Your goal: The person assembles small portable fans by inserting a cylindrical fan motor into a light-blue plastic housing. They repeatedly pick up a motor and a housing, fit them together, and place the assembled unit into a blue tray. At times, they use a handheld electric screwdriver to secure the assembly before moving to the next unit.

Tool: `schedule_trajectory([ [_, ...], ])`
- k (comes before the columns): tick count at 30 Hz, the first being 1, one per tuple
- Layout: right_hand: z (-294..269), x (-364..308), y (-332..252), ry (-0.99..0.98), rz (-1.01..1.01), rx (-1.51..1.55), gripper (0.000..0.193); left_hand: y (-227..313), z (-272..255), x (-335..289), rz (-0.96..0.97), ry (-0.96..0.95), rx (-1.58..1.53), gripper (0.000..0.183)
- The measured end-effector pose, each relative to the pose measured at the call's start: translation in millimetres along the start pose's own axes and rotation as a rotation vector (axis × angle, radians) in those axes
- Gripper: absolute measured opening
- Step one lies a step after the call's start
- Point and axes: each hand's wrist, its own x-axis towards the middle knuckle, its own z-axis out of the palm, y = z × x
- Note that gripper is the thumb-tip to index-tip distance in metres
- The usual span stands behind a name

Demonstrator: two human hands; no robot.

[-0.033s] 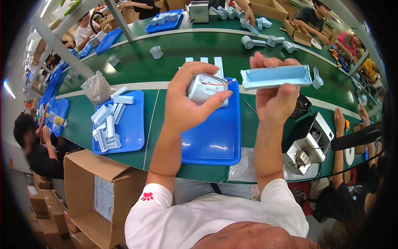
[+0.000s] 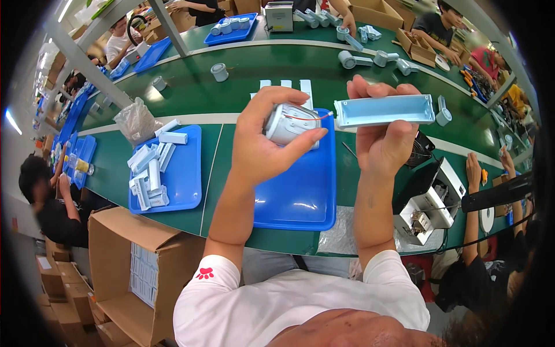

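My left hand (image 2: 258,136) is wrapped round a pale rounded plastic housing (image 2: 284,126). A thin red wire (image 2: 306,119) runs across the housing and pokes out toward the right. To its right, my right hand (image 2: 386,139) grips a light-blue, trough-shaped plastic shell (image 2: 386,110) between thumb and fingers, its hollow side facing me. The two parts are held apart, above and beyond a blue tray (image 2: 295,202). Several long pale pieces (image 2: 306,89) lie at that tray's far end, partly hidden by my left hand.
Left of my arm, another blue tray (image 2: 193,173) bears several light-blue shells, beside a clear plastic bag (image 2: 136,120). An opened white machine (image 2: 430,202) and a screwdriver-like rod (image 2: 348,148) lie right. A carton (image 2: 124,231) stands lower left. Co-workers sit around the green belt (image 2: 191,75).
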Motion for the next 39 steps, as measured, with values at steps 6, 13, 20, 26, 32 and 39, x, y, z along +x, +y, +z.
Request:
schedule_trajectory([
  [6,1,-5,8,-0.029,0.053,0.049,0.061,0,1,2,0.052,-0.029,-0.027,0.050],
  [13,11,-5,10,-0.025,0.058,-0.055,0.063,-3,0,2,0.099,-0.018,-0.002,0.059],
  [20,28,-18,15,-0.137,-0.175,-0.422,0.065,-5,8,5,0.183,0.087,0.121,0.063],
  [26,27,-17,14,-0.124,-0.174,-0.431,0.060,0,6,3,0.175,0.024,0.226,0.058],
  [32,28,-18,10,-0.144,-0.166,-0.489,0.059,-1,6,3,0.172,0.001,0.216,0.057],
  [39,27,-20,15,-0.068,-0.210,-0.532,0.060,-8,7,3,0.184,-0.055,0.218,0.058],
])
